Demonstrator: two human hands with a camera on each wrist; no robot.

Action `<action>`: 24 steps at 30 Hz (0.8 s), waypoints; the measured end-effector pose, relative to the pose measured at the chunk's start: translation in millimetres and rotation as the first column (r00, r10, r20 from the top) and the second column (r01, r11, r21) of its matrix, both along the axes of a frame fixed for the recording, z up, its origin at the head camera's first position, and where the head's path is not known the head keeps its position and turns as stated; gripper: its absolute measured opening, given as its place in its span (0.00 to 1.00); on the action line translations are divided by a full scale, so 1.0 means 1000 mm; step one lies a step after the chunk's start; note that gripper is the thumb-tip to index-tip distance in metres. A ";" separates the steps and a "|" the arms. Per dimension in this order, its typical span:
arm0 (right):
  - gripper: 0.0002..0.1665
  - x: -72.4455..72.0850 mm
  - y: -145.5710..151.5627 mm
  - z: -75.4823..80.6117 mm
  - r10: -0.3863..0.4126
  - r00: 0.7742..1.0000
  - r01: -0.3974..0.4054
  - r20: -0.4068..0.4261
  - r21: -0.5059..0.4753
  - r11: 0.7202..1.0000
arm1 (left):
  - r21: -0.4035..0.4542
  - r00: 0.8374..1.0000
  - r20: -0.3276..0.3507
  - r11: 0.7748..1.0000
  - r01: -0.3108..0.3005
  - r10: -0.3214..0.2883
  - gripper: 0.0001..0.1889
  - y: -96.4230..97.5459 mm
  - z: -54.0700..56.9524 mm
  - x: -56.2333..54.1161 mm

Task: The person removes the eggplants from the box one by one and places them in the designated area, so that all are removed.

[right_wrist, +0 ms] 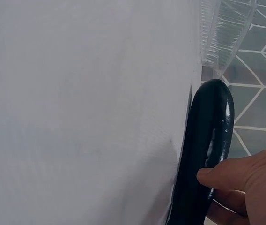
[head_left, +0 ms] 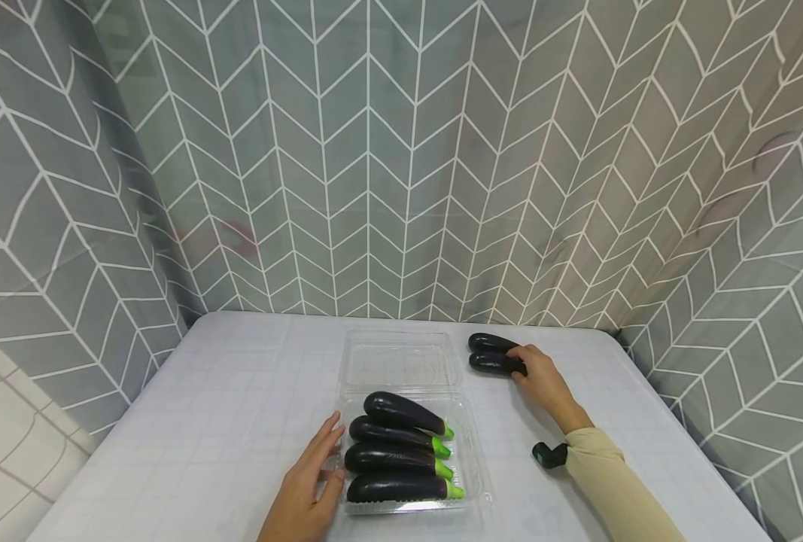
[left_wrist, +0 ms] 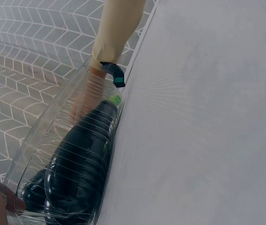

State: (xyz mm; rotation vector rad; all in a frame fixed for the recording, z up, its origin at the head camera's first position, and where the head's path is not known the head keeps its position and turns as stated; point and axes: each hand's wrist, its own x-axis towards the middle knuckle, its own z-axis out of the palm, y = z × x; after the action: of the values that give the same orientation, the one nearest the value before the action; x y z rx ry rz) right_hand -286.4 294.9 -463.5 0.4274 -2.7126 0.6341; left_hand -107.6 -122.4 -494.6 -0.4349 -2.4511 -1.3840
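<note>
A transparent plastic box (head_left: 479, 459) lies with its lid (head_left: 401, 366) folded open behind it. Several dark eggplants (head_left: 394, 457) lie side by side in it, green stems to the right. My left hand (head_left: 306, 485) rests at the box's left edge, fingers relaxed. To the right of the lid, my right hand (head_left: 543, 382) grips the nearer of two eggplants (head_left: 492, 363) by its right end. The right wrist view shows the thumb on one side of this eggplant (right_wrist: 208, 126) and fingers on the other. The second eggplant (head_left: 488, 342) lies just behind it, its right end hidden.
A white cloth (head_left: 205, 436) covers the table. Grey curtains (head_left: 374, 188) with white chevron lines stand behind it and at both sides. A dark wrist device (head_left: 550, 455) is strapped at the right sleeve.
</note>
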 end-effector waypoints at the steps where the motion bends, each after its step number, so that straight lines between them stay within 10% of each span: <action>1: 0.22 0.000 0.000 0.000 -0.002 1.000 0.002 0.000 -0.003 1.000 | 0.001 1.000 0.000 1.000 0.000 0.000 0.31 0.000 0.000 0.000; 24: 0.23 -0.003 0.000 0.000 -0.049 0.999 0.049 -0.001 0.069 0.996 | 0.046 0.999 -0.032 0.999 0.017 -0.015 0.32 0.000 -0.003 -0.001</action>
State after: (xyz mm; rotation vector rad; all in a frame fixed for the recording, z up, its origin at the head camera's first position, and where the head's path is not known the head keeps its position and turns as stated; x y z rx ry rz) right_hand -289.4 295.1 -463.7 0.3758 -2.7431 0.5284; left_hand -108.2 -122.2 -497.2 -0.4629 -2.3903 -1.4267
